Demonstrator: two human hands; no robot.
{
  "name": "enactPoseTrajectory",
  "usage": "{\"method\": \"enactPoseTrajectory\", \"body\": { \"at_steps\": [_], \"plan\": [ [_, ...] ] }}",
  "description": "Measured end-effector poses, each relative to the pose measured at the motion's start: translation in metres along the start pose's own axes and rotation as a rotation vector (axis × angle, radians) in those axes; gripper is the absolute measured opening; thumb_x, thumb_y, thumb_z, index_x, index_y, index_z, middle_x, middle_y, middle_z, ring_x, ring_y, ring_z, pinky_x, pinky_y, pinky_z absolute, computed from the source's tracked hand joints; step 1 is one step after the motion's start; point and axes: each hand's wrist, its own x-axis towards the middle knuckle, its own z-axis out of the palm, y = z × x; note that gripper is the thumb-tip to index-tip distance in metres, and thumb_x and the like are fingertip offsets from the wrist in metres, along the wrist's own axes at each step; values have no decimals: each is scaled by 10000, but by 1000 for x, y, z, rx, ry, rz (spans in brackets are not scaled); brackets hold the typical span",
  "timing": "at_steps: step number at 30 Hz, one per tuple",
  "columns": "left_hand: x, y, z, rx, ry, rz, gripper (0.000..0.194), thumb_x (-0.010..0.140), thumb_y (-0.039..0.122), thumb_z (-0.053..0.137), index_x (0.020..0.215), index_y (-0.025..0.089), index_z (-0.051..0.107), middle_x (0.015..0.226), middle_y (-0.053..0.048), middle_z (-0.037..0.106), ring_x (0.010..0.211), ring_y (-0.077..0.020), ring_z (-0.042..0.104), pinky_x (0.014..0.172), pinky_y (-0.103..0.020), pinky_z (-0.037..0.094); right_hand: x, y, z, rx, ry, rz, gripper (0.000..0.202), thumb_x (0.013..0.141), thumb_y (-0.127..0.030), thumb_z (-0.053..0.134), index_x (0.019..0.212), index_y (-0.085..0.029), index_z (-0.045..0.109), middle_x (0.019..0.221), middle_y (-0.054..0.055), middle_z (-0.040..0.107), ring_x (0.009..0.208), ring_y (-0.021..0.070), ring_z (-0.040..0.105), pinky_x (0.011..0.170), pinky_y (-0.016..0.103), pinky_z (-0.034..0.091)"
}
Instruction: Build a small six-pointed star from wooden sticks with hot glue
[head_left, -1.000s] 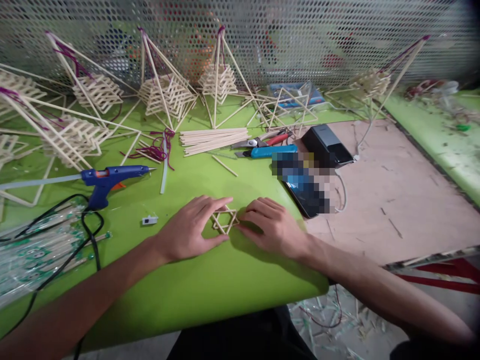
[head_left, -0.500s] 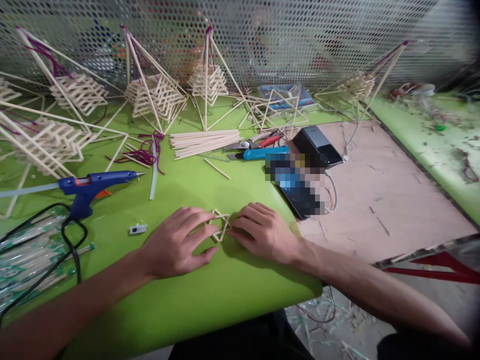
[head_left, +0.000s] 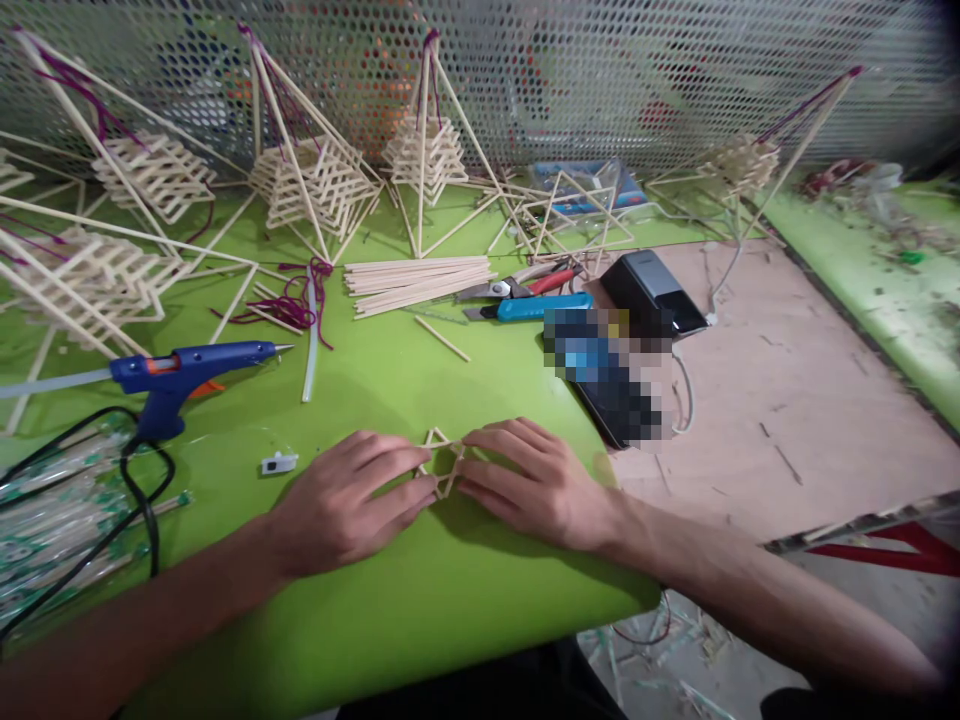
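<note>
A small star-like frame of short wooden sticks [head_left: 454, 468] is between my hands, low over the green table [head_left: 360, 630]. My left hand [head_left: 349, 505] has its fingers closed on the frame's left side, with the thumb largely hidden beneath them. From the right, my right hand [head_left: 544, 482] pinches the opposite edge with bent fingers. Beyond the hands lies a single short stick [head_left: 443, 339]. A small white piece with a dark spot [head_left: 278, 463] rests left of my left hand.
A blue glue gun [head_left: 191, 370] and wrapped sticks [head_left: 60, 530] lie left. Several stick pyramids [head_left: 315, 190] line the mesh back. A stick bundle [head_left: 416, 284], purple string [head_left: 296, 305], blue cutter [head_left: 544, 306], red-handled pliers [head_left: 551, 281], phone [head_left: 600, 390] and dark box [head_left: 649, 290] lie beyond my hands.
My right hand has closed in on the frame, and my left fingers have drawn together around it. A stick now spans the frame's upper part between both hands. The view has shifted slightly.
</note>
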Motion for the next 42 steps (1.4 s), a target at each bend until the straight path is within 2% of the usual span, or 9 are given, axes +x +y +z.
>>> {"method": "enactPoseTrajectory", "body": {
  "at_steps": [4,12,22,29,37,40,42],
  "plan": [
    [-1,1,-1,60,15,22,185,865,104,737,1048,123,717,1019,-85,753,938,-207,688,747,-327,606,0,0,-3,-30,-53,-78,167,913,-136,655,1077,-125,683,1208,153,682,1074,221,662,834,344,584],
    [-1,2,-1,83,5,3,167,858,99,741,1022,128,732,1006,-86,766,929,-216,701,754,-340,604,2,1,-4,-8,-63,-75,149,917,-131,647,1059,-118,690,1192,157,698,1122,240,669,878,368,603],
    [-3,8,-4,210,-29,8,203,843,207,759,1029,129,741,1025,-88,767,893,-218,692,718,-340,578,0,2,-3,15,-62,-87,165,903,-111,661,1066,-92,682,1202,168,703,1124,261,673,892,399,609],
    [-4,7,-5,217,-47,19,192,858,177,739,1046,140,732,1027,-84,764,902,-212,691,741,-337,562,0,2,-1,18,-71,-74,182,915,-125,645,1093,-105,677,1199,166,697,1134,244,666,892,390,605],
    [-3,8,-4,226,-7,30,210,869,202,737,1060,117,714,1006,-89,768,862,-192,700,701,-316,574,-1,-2,-1,40,-46,-46,236,901,-111,654,1136,-124,668,1240,157,674,1141,240,653,894,412,612],
    [3,7,-11,285,10,36,233,874,249,736,1053,102,714,1012,-102,771,875,-209,711,721,-341,591,0,-5,-2,36,-4,-69,212,889,-112,680,1101,-118,678,1209,152,686,1102,235,666,888,412,618],
    [4,4,-23,359,19,19,216,869,235,738,1039,105,714,999,-99,774,884,-209,717,760,-347,597,1,-7,-3,38,23,-96,193,880,-113,698,1073,-107,684,1169,148,697,1071,232,674,875,405,621]
  ]
}}
